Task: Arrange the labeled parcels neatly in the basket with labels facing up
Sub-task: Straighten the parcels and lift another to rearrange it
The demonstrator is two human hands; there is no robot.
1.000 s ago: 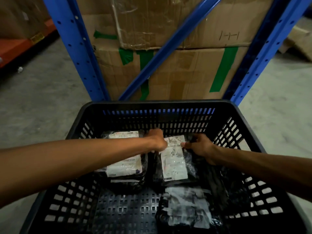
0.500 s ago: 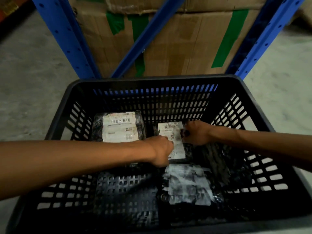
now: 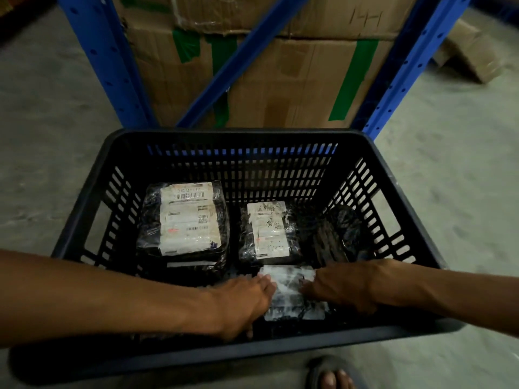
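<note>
I see the near parcel [image 3: 292, 293] lying label up on the basket floor, close to the near wall and right of centre. My left hand [image 3: 244, 301] lies palm down over its left edge, fingers curled downward at the parcel's side; my right hand [image 3: 339, 287] lies flat on its right edge. I cannot tell whether either hand actually grips the wrap or only presses on it.

Just beyond it, the middle parcel [image 3: 268, 230] lies label up, its near edge almost touching the near parcel. To the left, the large parcel [image 3: 185, 219] sits label up on top of another dark pack, with a narrow gap between it and the middle one. At the right, a dark parcel [image 3: 337, 234] leans against the right wall, no label showing.

The black slotted basket [image 3: 238, 136] has bare floor at the near left corner, under my left forearm, and a strip along the far wall. Its rim stands well above all the parcels.

The basket rests on a grey concrete floor [image 3: 50, 136]. Right behind its far wall rise blue rack uprights [image 3: 109, 66] and taped cardboard boxes [image 3: 295, 80]. A sandalled foot [image 3: 334, 377] shows at the near edge.
</note>
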